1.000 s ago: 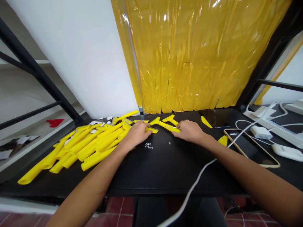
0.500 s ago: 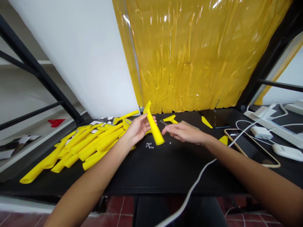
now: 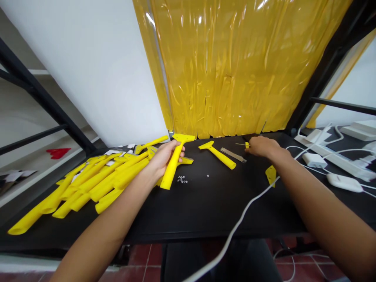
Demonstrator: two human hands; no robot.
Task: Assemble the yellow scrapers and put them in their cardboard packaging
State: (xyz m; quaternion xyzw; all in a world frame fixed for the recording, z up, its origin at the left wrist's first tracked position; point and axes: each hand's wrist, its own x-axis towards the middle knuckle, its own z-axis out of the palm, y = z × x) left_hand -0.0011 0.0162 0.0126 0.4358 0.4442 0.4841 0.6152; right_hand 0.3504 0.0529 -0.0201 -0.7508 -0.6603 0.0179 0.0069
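My left hand (image 3: pixel 167 158) is closed around a yellow scraper handle (image 3: pixel 173 162), its wide head up and away from me and its hollow end toward me. At the back right, my right hand (image 3: pixel 263 145) is closed, with a small yellow piece (image 3: pixel 247 145) at its fingertips. A thin metal strip (image 3: pixel 240 144) sticks out beside that piece; whether it is held, I cannot tell. Between the hands lie another yellow scraper handle (image 3: pixel 220 156) and a flat metal blade (image 3: pixel 233 154). Several tiny metal nuts (image 3: pixel 182 180) lie near the left hand, with a single nut (image 3: pixel 207 176) apart.
A pile of yellow handles (image 3: pixel 108 178) covers the left of the black table (image 3: pixel 188 219). A yellow plate (image 3: pixel 270 176) lies near my right forearm. White chargers and a power strip (image 3: pixel 331 150) stand at the right. A white cable (image 3: pixel 249 209) crosses in front.
My right hand has moved right and back, away from the held handle. My left hand has turned the handle, so its wide head now shows. The other handle and the blade are uncovered.
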